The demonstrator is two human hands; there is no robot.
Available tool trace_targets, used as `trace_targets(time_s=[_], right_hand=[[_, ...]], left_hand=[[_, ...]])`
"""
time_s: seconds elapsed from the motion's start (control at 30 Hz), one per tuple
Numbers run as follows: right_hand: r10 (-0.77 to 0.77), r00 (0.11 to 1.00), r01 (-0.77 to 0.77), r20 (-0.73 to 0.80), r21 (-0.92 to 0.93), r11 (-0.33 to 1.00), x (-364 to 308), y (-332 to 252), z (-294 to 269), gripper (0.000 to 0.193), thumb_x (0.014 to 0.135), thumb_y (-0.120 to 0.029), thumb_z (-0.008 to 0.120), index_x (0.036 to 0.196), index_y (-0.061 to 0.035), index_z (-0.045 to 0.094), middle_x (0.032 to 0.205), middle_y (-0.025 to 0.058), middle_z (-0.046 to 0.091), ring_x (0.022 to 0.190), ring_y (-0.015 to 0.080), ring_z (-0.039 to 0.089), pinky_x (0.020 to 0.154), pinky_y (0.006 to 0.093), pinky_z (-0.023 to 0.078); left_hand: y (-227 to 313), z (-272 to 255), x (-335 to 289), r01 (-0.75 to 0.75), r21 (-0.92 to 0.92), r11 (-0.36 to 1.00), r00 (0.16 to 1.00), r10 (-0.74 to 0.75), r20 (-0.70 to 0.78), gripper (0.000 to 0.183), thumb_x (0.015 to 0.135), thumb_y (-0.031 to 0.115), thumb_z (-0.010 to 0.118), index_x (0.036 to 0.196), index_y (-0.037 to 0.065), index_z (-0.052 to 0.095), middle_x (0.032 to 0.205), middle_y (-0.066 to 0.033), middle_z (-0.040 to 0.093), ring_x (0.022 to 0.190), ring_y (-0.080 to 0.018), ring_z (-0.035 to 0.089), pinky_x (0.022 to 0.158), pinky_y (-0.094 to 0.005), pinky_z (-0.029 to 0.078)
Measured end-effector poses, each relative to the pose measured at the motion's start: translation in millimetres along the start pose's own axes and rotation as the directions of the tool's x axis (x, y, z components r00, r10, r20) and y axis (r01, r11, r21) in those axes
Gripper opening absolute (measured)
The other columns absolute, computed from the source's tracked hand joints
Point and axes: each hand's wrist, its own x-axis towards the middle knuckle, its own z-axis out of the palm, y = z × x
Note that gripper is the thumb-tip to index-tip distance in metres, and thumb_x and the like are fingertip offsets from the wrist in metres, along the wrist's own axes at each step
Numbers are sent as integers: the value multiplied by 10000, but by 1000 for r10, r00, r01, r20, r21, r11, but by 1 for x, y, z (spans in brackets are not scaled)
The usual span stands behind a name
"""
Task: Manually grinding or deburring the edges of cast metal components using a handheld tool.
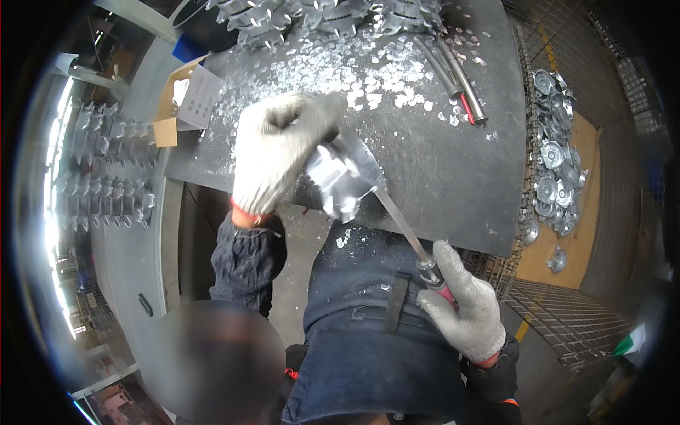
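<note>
My left hand [280,145], in a whitish knitted glove with a red cuff, grips a shiny cast metal part [341,176] over the near edge of the workbench. The part is smeared by motion, so its shape is hard to make out. In my right hand [464,304], gloved the same way, is a file [402,224] with a long flat steel blade and a red and dark handle. The thumb lies along the handle. The blade slants up to the left, and its far end meets the part's right side; the tip is hidden there.
Small silvery metal flakes [375,88] litter the dark workbench [453,184]. Metal castings [333,15] stand along its back, near two metal tubes [457,78]. An open cardboard box [166,131] sits left. Stacked castings [106,195] stand farther left; a wire cage [552,152] holds loose castings right.
</note>
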Motion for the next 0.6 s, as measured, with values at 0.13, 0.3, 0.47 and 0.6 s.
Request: trace_targets(time_s=[0.13,0.3,0.47,0.6], right_hand=[[-77,997,74,-18,-120,990,9,1,4,828,914,-141,947,1655,-71,584,1113,134,836,799,205,822,686,328,658],[-68,997,62,-20,-235,970,22,-1,10,764,911,-167,951,1603,-73,642,1031,104,828,752,193,802,634,324,631],[-59,997,77,57,-424,902,31,-1,9,813,905,-83,937,1630,-16,575,1114,174,824,828,266,811,711,372,646],[-69,997,78,37,-515,854,36,-5,14,808,910,-78,932,1633,-21,575,1107,176,822,812,275,803,702,373,641]], left_hand=[[-29,17,17,-198,-99,975,980,197,-21,132,1007,126,809,984,5,856,886,-40,836,759,-82,743,664,-266,564],[-39,17,24,-460,391,798,874,484,40,166,955,164,818,1050,37,868,918,-78,850,786,-158,767,720,-315,583],[-28,15,21,-206,267,941,979,200,48,225,949,167,810,1116,25,857,957,-83,859,843,-156,788,760,-315,595],[-36,14,21,-568,543,619,764,642,67,263,946,169,816,1159,17,847,967,-99,844,862,-185,789,777,-331,595]])
